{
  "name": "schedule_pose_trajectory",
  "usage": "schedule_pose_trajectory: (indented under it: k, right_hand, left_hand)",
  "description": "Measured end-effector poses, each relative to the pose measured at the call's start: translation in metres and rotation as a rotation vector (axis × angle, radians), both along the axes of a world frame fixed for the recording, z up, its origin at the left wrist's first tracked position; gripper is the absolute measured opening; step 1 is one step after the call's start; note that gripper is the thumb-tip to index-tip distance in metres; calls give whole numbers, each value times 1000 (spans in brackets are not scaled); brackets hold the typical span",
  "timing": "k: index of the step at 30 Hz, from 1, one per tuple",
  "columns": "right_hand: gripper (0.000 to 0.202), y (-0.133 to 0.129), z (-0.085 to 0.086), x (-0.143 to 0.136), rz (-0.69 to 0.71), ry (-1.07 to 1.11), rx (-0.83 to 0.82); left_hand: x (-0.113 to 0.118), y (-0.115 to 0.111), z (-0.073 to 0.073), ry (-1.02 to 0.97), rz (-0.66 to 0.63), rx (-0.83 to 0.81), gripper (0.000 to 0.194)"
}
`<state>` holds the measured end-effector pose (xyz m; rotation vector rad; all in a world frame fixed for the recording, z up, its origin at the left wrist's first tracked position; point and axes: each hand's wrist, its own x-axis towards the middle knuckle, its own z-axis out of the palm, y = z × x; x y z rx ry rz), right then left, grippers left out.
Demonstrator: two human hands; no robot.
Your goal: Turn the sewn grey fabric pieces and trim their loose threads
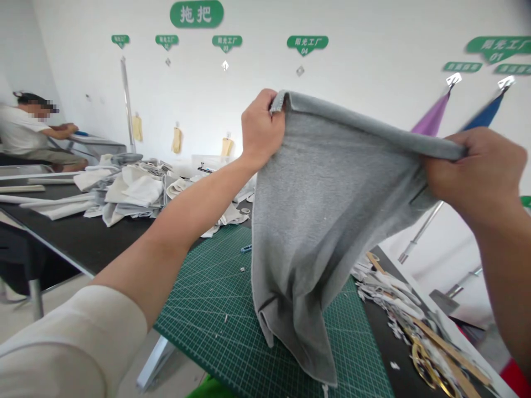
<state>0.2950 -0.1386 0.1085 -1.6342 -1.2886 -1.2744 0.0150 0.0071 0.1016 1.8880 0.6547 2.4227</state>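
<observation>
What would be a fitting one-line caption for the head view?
Left hand and right hand stretch a grey cloth above a green cutting mat.

This looks like a small textile workshop: a green gridded cutting mat (199, 298) covers part of a black bench (120, 235), with heaped fabric pieces (136, 190), gold-handled scissors (427, 365) and cloth scraps (394, 293) around it. Green signs (307, 43) with Chinese characters, several numbered, line the white wall (365, 72), and another person (25, 130) sits working at a separate surface.
</observation>
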Motion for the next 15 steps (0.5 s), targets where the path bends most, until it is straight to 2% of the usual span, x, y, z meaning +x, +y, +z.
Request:
schedule_pose_trajectory:
  k: [4, 7, 9, 11, 15]
  right_hand:
    - [28, -3, 4, -10, 302, 282, 154]
    - [31, 0, 6, -10, 525, 371, 225]
    - [25, -1, 5, -10, 600, 410, 256]
    - [22, -4, 3, -10, 557, 414, 190]
    - [39, -8, -3, -10, 296, 433, -45]
  left_hand:
    - [3, 10, 2, -146, -171, -48, 26]
    - [5, 16, 1, -184, -308, -121, 24]
    - [7, 19, -1, -157, -377, -199, 25]
    - [9, 22, -4, -100, -431, -286, 26]
    - [14, 27, -16, -24, -513, -391, 23]
